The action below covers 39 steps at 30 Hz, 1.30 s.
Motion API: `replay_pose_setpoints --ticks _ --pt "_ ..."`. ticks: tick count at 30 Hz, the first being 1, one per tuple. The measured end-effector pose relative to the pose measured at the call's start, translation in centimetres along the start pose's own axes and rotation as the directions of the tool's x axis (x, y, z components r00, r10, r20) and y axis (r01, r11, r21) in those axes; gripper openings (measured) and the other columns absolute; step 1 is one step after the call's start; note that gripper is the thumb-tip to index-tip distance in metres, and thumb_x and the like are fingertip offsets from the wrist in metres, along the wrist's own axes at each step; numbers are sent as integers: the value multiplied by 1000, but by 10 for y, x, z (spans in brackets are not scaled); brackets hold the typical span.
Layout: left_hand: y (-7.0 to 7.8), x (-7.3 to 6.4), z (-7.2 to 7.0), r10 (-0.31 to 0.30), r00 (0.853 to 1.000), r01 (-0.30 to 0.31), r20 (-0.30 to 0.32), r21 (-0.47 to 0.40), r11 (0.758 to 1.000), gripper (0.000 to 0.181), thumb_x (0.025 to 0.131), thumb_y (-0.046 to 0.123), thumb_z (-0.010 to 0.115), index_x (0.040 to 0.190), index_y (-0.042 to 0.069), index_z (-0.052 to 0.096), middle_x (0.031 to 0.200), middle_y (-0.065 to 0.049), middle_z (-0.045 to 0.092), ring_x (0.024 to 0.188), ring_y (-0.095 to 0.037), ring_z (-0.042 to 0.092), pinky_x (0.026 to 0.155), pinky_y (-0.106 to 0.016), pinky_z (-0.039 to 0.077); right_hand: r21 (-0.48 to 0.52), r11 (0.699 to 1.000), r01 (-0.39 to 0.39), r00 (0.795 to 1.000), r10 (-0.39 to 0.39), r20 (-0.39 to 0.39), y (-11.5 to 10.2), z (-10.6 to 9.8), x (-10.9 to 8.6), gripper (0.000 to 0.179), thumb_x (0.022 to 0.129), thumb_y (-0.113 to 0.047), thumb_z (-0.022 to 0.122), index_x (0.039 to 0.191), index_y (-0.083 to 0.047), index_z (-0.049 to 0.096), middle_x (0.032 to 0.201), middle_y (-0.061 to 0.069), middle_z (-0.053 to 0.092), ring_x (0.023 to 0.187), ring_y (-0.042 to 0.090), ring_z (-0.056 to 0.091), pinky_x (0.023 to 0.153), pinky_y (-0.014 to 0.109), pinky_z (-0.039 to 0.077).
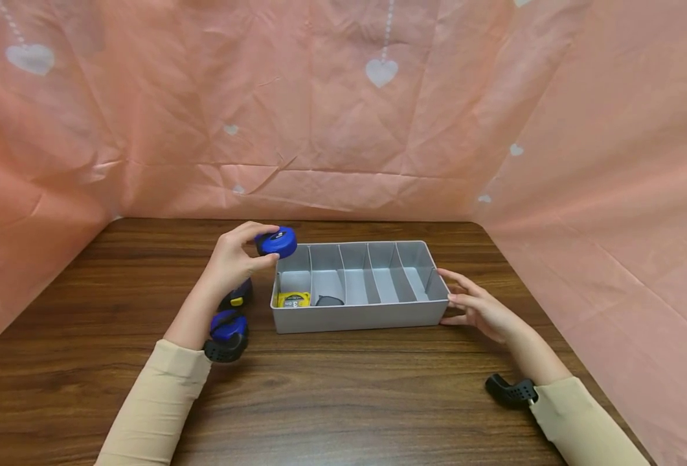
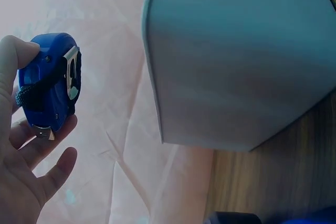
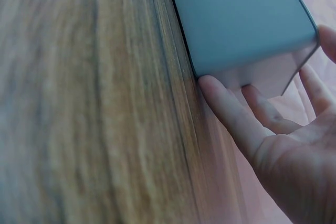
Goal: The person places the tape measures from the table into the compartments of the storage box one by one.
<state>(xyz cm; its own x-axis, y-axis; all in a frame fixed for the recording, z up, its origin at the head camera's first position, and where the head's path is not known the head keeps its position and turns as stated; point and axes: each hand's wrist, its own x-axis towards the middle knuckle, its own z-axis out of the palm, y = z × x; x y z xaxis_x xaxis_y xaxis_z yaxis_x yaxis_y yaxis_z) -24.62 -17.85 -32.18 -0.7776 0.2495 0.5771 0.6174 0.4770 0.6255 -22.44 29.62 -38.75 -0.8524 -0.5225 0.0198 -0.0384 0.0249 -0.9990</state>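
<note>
My left hand (image 1: pixel 232 257) pinches a blue tape measure (image 1: pixel 278 242) between thumb and fingers, above the left end of a grey divided box (image 1: pixel 355 319). In the left wrist view, the tape measure (image 2: pixel 50 80) shows a dark strap and a metal end hook. Spread, fairly straight fingers of my right hand (image 1: pixel 485 312) touch the box's right end; in the right wrist view they rest against its end wall (image 3: pixel 262 74). A yellow tape measure (image 1: pixel 293 299) lies in the leftmost compartment. The second compartment holds a dark grey object (image 1: pixel 329 301), partly hidden by the front wall.
Left of the box, beside my left wrist, a black and yellow tape measure (image 1: pixel 238 298) and a blue and black one (image 1: pixel 226 323) lie on the wooden table (image 1: pixel 343 395), partly hidden by the forearm. A pink cloth (image 1: pixel 320 129) with white hearts hangs behind and at the sides.
</note>
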Motion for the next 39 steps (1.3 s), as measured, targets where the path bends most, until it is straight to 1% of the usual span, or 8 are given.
replay_pose_setpoints --ticks 5,10,16,20,24,26,31,39 --pt "4 2 2 -1 1000 0 -6 -9 1000 44 77 8 80 119 7 67 113 -6 64 103 -21 56 86 -44 44 -1 1000 0 1000 0 0 -1 0 1 58 102 -11 43 154 -13 18 144 30 13 115 25 50 88 55 45" --pt "8 5 9 -14 999 14 29 -8 1000 43 79 14 80 120 10 67 113 -3 63 103 -20 56 87 -41 43 0 1000 2 1000 -2 2 0 0 1 58 102 -10 42 154 -13 17 144 30 13 117 29 48 88 55 45" --pt "13 8 21 27 998 -25 52 -38 999 43 78 11 80 119 8 67 112 -4 63 103 -20 57 86 -41 45 0 1000 3 1000 -3 1 0 -1 0 57 101 -10 42 154 -15 20 148 26 10 115 25 51 88 55 45" --pt "15 11 28 45 997 -42 58 -52 998 44 77 9 81 118 9 67 112 -4 64 100 -20 57 82 -40 46 6 1000 3 1000 -3 1 1 -1 0 57 101 -10 42 154 -14 19 147 25 10 114 23 51 88 55 45" --pt "18 12 32 37 996 -31 81 -69 997 44 78 11 80 120 10 67 113 -3 63 97 -20 56 76 -40 43 5 1000 2 1000 -2 4 0 -2 0 58 101 -10 42 154 -14 18 148 24 10 113 22 52 88 54 46" --pt "19 13 34 30 995 -23 93 -72 997 44 78 12 80 120 11 66 114 -3 62 97 -20 55 77 -40 44 3 1000 2 1000 -2 4 -1 -2 -1 58 102 -10 42 154 -13 17 148 24 9 113 22 52 88 53 46" --pt "23 15 41 23 993 -14 114 -80 997 43 79 14 80 120 11 67 113 -2 62 103 -20 56 88 -41 45 1 1000 0 1000 0 5 0 -2 -1 58 102 -10 42 154 -13 17 149 24 9 114 22 52 88 55 45" --pt "28 20 55 62 992 -52 113 -92 994 42 78 14 81 118 11 68 111 0 63 102 -19 55 87 -42 45 5 1000 3 1000 -3 3 0 -1 0 57 102 -11 42 154 -13 18 148 23 9 113 22 52 88 54 45"
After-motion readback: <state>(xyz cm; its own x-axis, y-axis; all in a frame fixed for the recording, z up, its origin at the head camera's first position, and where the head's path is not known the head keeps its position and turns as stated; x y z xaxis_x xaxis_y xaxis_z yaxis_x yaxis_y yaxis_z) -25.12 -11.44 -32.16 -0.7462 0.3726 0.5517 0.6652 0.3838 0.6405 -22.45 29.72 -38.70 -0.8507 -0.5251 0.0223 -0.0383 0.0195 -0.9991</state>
